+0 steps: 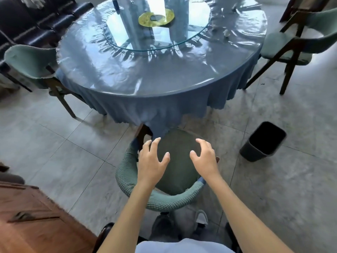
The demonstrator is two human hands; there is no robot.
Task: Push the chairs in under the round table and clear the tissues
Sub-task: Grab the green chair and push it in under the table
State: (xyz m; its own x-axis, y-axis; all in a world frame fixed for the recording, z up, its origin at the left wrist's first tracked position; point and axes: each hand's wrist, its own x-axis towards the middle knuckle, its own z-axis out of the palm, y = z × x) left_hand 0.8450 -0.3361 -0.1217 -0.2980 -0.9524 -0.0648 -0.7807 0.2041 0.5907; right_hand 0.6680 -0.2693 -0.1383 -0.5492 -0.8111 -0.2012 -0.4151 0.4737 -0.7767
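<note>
Left hand [152,159] and right hand [204,156] spread, empty, held over near chair [175,179] seat | chair front tucked under tablecloth [158,114], back unpushed | tissues [226,33] seen far right on round table [145,70] | bin [262,141] right, for disposal.

dining room | round table [155,73] with lazy Susan [156,24] | chairs [31,66]
</note>
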